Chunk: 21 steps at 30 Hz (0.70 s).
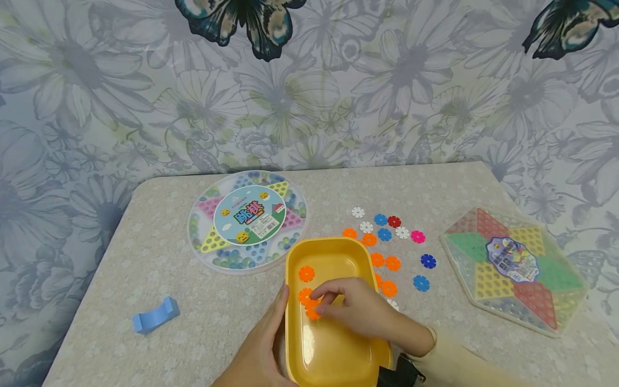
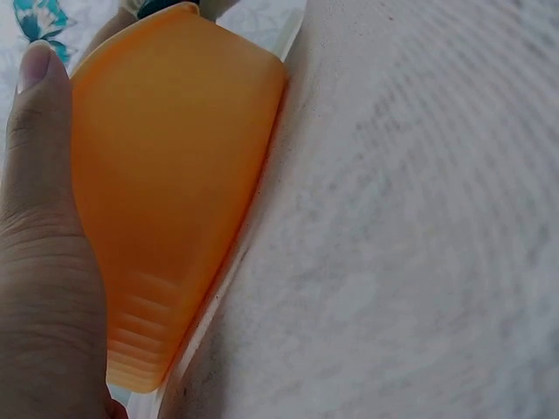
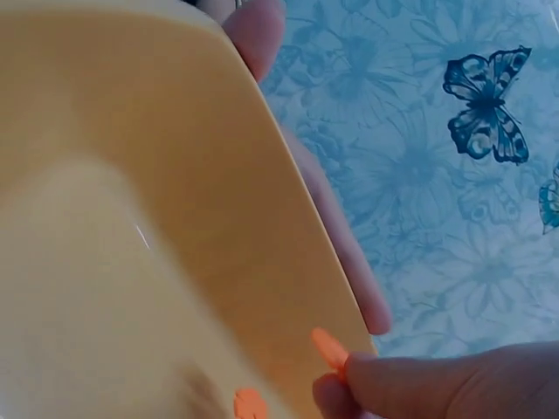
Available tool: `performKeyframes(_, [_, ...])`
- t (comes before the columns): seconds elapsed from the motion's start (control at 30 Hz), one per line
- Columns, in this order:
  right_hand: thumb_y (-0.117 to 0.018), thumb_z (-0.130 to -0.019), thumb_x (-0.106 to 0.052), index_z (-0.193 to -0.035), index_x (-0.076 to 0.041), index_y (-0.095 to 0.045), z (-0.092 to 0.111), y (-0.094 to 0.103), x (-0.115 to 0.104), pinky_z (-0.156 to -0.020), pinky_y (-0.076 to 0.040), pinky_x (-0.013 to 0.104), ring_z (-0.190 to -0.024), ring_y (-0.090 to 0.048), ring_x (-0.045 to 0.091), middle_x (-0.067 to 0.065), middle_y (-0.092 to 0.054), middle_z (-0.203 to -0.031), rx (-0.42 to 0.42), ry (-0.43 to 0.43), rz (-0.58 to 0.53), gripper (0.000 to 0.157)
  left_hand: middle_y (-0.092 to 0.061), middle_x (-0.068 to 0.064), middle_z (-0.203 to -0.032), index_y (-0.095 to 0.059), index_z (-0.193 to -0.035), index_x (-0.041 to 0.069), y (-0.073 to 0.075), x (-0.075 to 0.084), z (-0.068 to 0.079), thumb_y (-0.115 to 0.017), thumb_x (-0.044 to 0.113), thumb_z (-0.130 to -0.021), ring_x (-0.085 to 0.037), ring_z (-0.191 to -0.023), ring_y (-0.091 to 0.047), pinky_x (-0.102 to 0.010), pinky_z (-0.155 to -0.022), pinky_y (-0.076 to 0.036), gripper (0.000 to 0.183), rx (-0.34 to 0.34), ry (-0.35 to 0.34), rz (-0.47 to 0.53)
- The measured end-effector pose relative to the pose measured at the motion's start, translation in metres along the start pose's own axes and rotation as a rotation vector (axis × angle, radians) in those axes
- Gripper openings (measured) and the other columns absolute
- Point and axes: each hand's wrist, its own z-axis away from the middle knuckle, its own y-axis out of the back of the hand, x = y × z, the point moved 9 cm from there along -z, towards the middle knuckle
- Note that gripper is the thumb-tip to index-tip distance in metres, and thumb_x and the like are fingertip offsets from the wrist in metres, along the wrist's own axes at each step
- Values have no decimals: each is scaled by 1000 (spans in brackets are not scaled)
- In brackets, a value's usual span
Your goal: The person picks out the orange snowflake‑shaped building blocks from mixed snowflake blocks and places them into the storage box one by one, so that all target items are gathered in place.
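A yellow plastic tray (image 1: 345, 357) stands upright at the table's front, with several orange flower-shaped discs (image 1: 307, 273) lying along the left of its floor. My left hand (image 1: 263, 344) rests against the tray's left outer wall, fingers extended along it; the left wrist view shows a straight digit beside that wall. Over the tray's inside, my right hand (image 1: 358, 312) pinches one orange flower-shaped disc (image 3: 328, 349) between thumb and finger. In the head view the fingers partly cover the discs below them.
Right of the tray lie loose orange discs (image 1: 393, 263), blue discs (image 1: 422, 283), white ones (image 1: 402, 233) and a pink one (image 1: 418, 236). A round marble-game box (image 1: 249, 220) sits behind left, a hexagonal game box (image 1: 515, 269) at right. A blue curved block (image 1: 156, 316) lies at left.
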Motion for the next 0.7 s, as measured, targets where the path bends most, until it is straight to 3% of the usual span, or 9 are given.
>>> performKeyframes(0.13, [-75,-89,-19,-103,-18,-76,-7,-8,2,-63,-51,19,-69,-58,3,-12,-67,-78,-16,26,51,14,-4,1,-169,5,-161,24,0,2,-1,-97,38,-58,-22,-152,-25,-20,-114,-32,146,-6,-30,16])
performKeyframes(0.43, [-76,-85,-13,-104,-11,-76,-16,-21,11,-66,-51,18,-68,-60,1,-10,-70,-76,-79,-1,58,19,-5,-3,-169,2,-161,19,1,5,-2,-83,69,-60,-25,-152,-23,-22,-117,-27,141,15,-80,-67])
performKeyframes(0.7, [-84,-77,-16,-99,-15,-79,-15,-22,5,-69,-50,16,-71,-59,-4,-15,-69,-74,-64,48,182,22,-5,-1,-169,3,-161,21,0,5,-2,-87,60,-61,-24,-152,-25,-21,-115,-29,140,1,-65,-11])
